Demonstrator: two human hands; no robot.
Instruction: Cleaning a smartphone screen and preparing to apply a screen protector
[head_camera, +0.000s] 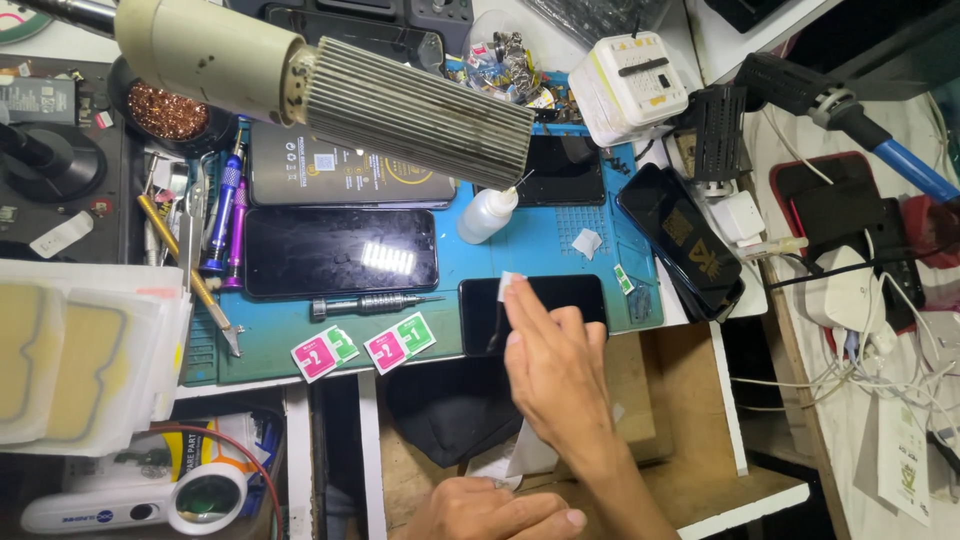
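Note:
My right hand (555, 375) reaches forward over a dark phone (580, 295) lying at the near edge of the blue work mat (540, 245). Its fingertips pinch a small white wipe (510, 282) against the phone's left end. My left hand (490, 515) rests low at the frame's bottom edge with its fingers curled together. A white scrap of paper (525, 452) lies just above it, and I cannot see anything inside the hand.
A larger black phone (340, 250), a screwdriver (370, 303), pink and green wipe packets (360, 348) and a small squeeze bottle (487, 215) lie on the mat. A ribbed lamp head (420, 110) hangs overhead. An open wooden drawer (680, 400) holds black cloth (450, 405).

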